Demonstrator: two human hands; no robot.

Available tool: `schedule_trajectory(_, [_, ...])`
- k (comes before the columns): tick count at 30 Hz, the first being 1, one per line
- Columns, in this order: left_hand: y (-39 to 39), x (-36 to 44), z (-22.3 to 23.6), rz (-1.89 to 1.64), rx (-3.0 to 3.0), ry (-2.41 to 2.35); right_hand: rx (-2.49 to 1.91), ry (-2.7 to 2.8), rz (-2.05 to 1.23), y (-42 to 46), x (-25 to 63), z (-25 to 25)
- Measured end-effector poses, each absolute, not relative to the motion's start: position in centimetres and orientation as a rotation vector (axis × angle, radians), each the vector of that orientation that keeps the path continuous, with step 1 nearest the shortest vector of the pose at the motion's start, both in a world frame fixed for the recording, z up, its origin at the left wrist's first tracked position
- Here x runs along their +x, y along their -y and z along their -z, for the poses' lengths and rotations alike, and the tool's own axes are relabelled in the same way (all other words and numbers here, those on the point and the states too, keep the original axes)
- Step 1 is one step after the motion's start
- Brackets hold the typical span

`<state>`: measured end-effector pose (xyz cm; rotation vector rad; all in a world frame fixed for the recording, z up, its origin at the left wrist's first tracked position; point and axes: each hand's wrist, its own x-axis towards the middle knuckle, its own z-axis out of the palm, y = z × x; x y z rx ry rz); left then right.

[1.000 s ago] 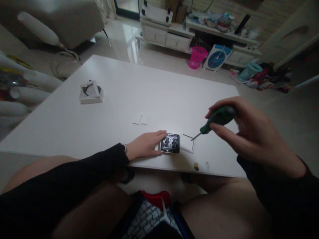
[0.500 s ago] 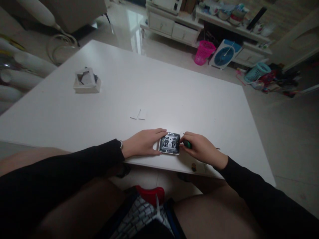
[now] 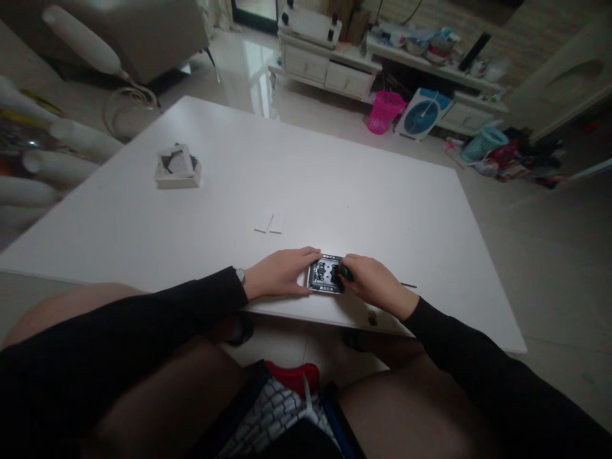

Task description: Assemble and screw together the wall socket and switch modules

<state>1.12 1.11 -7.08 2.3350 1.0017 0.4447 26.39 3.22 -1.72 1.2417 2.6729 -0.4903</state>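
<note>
A small dark switch module (image 3: 324, 275) in a white frame lies near the front edge of the white table (image 3: 306, 185). My left hand (image 3: 282, 275) lies against its left side, fingers curled along the top edge, holding it in place. My right hand (image 3: 375, 284) is closed round a green-handled screwdriver (image 3: 345, 274) whose handle end shows at the module's right side; its thin shaft pokes out behind the hand at the right. The white cover plate beside the module is hidden under my right hand.
Two small white rectangular pieces (image 3: 269, 224) lie in mid-table. A white box with dark parts (image 3: 178, 168) sits at the far left. Small stickers (image 3: 371, 317) mark the front edge. Beyond stand a pink basket (image 3: 381, 110), a blue fan (image 3: 421, 114) and white cabinets.
My right hand came down from above the table with the screwdriver and now rests against the module's right side, shifted slightly left. My left hand stayed on the module.
</note>
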Motion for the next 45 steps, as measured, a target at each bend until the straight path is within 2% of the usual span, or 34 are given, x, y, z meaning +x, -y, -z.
schedule_trajectory(22, [-1.0, 1.4, 6.7, -0.389, 2.352, -1.032, 0.929, -2.597, 0.074, -2.5, 24.6, 2.1])
schedule_trajectory(45, [-1.0, 1.5, 6.5, -0.372, 2.358, -1.042, 0.99, -2.586, 0.037, -2.3, 24.6, 2.6])
